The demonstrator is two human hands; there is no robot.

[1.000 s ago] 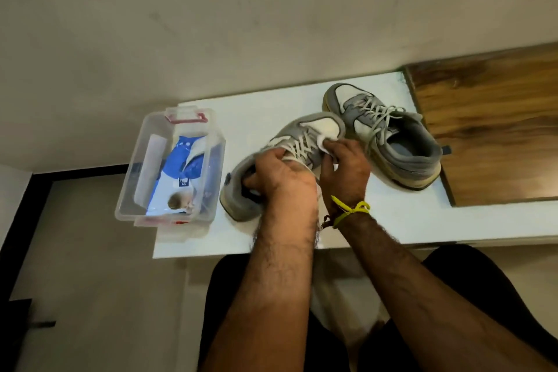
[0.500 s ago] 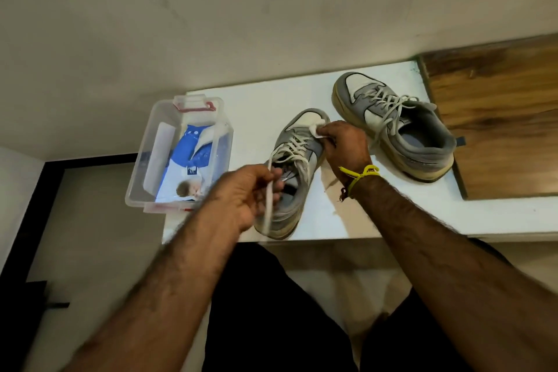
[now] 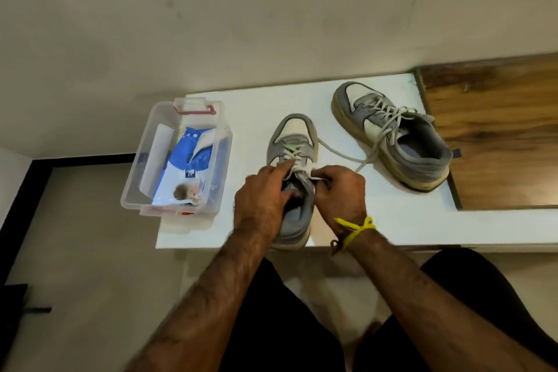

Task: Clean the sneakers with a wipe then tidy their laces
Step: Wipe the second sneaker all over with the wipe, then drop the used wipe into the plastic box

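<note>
Head view only. Clear plastic bin [image 3: 145, 190], left of centre, sits on the white table [image 3: 392, 220] with a red latch handle at its far end. Inside it I see a blue-and-white wipes pack [image 3: 184, 172] lying flat, with a white strip standing beside it against the bin's left wall. The pack has a small dark label and a printed picture near its lower end; I can't read the writing.

At frame centre the near sneaker [image 3: 294, 142], grey with a white toe, points away from me, its heel at the table's near edge. My left hand [image 3: 262, 202] covers the shoe's opening, fingers curled, fingertips on the laces [image 3: 291, 154] at the tongue. My right hand [image 3: 341, 190] pinches a white lace end just beside the tongue; a yellow thread [image 3: 357, 228] is tied round that wrist. I can't tell whether a wipe is in either hand.

One loose lace [image 3: 341, 151] trails right from the near sneaker toward the second sneaker [image 3: 392, 136], which sits upper right, near a wooden panel [image 3: 498, 136]. Its laces are slack.
</note>
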